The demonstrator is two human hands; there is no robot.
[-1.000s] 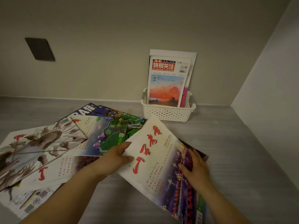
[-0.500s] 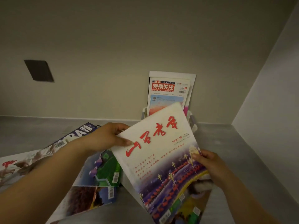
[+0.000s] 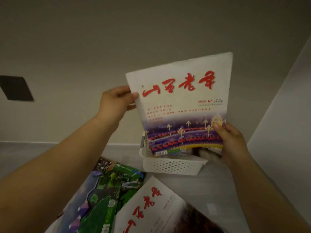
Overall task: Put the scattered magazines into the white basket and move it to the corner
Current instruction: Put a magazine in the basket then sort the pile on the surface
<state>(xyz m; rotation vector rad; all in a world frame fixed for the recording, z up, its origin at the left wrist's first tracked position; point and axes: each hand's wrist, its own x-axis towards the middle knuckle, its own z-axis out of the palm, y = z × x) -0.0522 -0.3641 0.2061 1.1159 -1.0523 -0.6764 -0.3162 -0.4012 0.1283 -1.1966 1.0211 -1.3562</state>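
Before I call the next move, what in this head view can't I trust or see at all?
- Head view: contents of the white basket are hidden behind the held magazine.
- Its far rim is hidden by that magazine and the right hand.
- Small print on the held cover is blurred.
- Floor magazines are cut off by the bottom edge and the left arm; their count is unclear.

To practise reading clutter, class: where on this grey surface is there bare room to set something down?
Bare: the grey surface between the white basket and the right wall, and the far-left strip along the back wall. Crowded: near left, where the green magazine and a white magazine lie, and the basket's mouth, blocked by the held magazine.
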